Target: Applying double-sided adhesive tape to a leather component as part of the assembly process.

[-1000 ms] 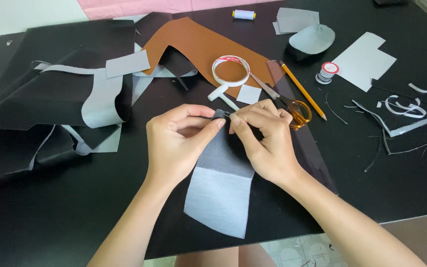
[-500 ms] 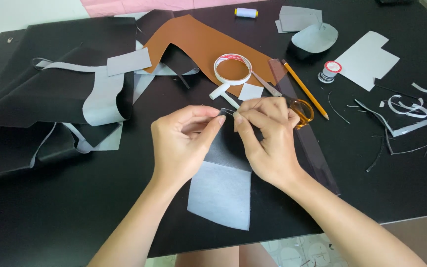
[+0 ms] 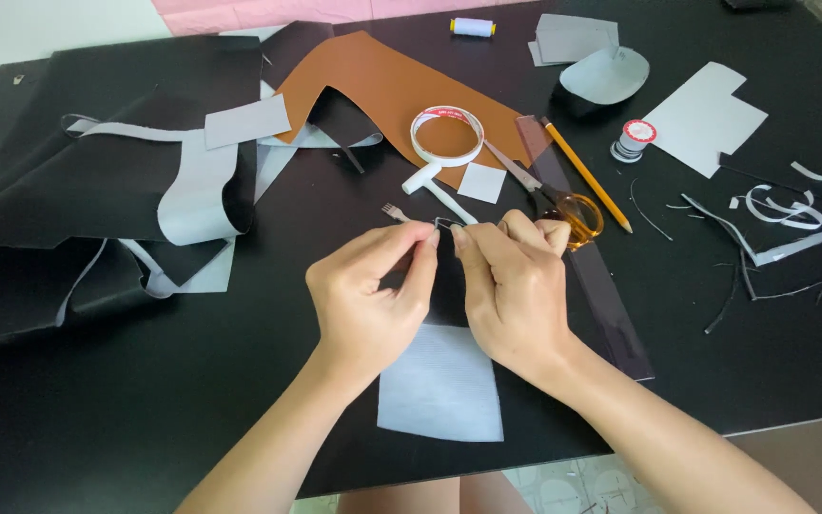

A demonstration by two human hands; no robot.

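**Head view: two hands pinch a small metal piece at the top of a black strip**

Head camera, centre of the frame: the left hand (image 3: 368,300) and the right hand (image 3: 511,290) meet fingertip to fingertip, each narrowed to a pinch. Between them sits a small metal ring (image 3: 444,225), too small to tell more, at the upper end of a black leather strip (image 3: 449,286) that runs down between the palms. The strip's lower part shows its pale grey lining (image 3: 441,385) in the lower centre.

Just above the hands lie a small fork-like tool (image 3: 394,211), a white hammer-shaped tool (image 3: 435,187) and a roll of white tape (image 3: 446,135) resting on a brown leather sheet (image 3: 382,86). Right of the right hand, orange-handled scissors (image 3: 563,205) touch a yellow pencil (image 3: 587,176). A thread spool (image 3: 472,27) stands at the top edge. Black leather pieces (image 3: 97,162) fill the upper left of the black table (image 3: 192,400).
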